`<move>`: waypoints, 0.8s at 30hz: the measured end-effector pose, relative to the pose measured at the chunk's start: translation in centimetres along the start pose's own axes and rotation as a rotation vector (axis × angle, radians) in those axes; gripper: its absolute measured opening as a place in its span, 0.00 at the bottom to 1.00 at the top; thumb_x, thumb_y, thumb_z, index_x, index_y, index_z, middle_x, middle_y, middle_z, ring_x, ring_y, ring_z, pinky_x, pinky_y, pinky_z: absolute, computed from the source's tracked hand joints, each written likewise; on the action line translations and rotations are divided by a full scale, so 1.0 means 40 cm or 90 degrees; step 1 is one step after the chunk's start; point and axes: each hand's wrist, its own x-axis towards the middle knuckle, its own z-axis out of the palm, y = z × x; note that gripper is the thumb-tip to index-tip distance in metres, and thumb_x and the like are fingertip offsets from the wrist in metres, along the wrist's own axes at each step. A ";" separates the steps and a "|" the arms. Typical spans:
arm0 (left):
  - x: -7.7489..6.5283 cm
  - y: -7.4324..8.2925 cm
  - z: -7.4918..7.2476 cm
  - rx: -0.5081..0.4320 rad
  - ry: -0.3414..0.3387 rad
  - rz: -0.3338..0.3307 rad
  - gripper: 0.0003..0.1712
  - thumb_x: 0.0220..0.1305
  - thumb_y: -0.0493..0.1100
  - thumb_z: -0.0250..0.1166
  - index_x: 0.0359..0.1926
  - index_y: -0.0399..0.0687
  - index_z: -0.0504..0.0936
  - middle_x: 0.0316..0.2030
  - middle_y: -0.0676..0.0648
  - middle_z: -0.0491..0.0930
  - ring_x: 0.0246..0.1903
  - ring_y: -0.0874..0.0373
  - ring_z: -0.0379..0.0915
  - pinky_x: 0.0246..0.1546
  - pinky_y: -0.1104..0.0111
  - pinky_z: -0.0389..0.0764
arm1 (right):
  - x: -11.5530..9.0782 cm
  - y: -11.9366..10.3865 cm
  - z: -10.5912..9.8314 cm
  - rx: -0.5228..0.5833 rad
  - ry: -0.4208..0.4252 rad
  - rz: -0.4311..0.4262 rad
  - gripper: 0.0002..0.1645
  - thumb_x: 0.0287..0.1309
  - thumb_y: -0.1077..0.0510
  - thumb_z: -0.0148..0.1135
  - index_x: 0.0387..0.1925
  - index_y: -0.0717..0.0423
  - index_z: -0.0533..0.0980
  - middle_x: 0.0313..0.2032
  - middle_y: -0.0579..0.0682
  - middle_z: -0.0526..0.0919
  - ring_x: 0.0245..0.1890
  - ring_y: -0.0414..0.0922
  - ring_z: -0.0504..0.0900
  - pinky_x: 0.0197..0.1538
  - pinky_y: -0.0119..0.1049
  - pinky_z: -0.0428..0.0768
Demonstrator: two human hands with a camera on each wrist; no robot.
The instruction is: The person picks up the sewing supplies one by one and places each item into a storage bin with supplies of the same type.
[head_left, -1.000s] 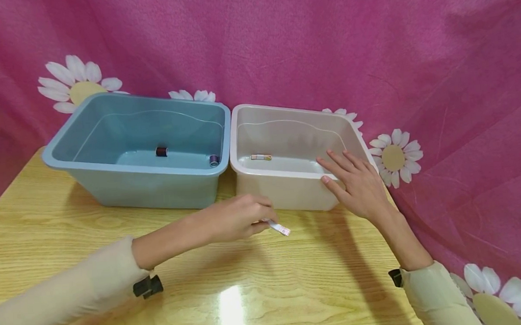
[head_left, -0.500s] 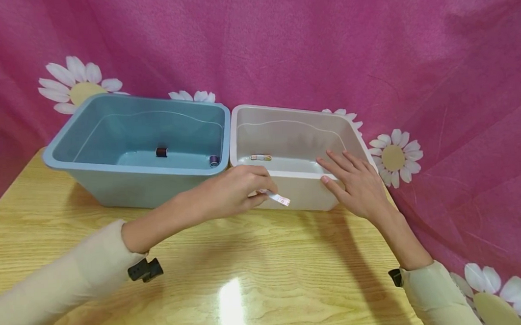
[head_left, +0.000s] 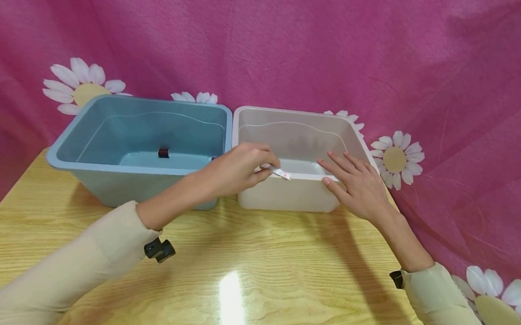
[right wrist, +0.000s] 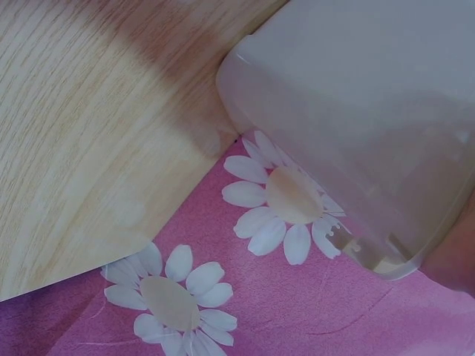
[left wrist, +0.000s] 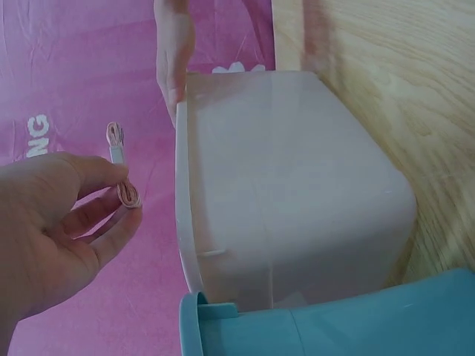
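My left hand pinches a small folded tape measure between thumb and fingertips, above the front rim of the beige bin. In the left wrist view this tape measure is a pinkish looped strip with a white band round its middle. My right hand rests on the same bin's front rim near its right end, fingers spread and fairly straight over the inside. The left hand and forearm hide the bin's left inner part. A dark brown thread spool lies in the blue bin.
The two bins stand side by side at the back of the wooden table. A purple spool in the blue bin is mostly hidden behind my left hand. A pink curtain with white flowers hangs behind.
My left hand has risen from in front of the bins to above the beige bin's rim, carrying the tape measure. It now covers another banded strip seen inside earlier. My right hand stays put.
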 end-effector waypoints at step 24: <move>0.113 -0.086 0.029 0.032 -0.031 -0.112 0.10 0.62 0.27 0.61 0.38 0.37 0.88 0.32 0.45 0.84 0.34 0.55 0.74 0.37 0.68 0.77 | 0.001 0.000 -0.001 -0.001 -0.005 0.008 0.30 0.72 0.40 0.50 0.70 0.41 0.70 0.71 0.50 0.67 0.72 0.59 0.59 0.65 0.63 0.59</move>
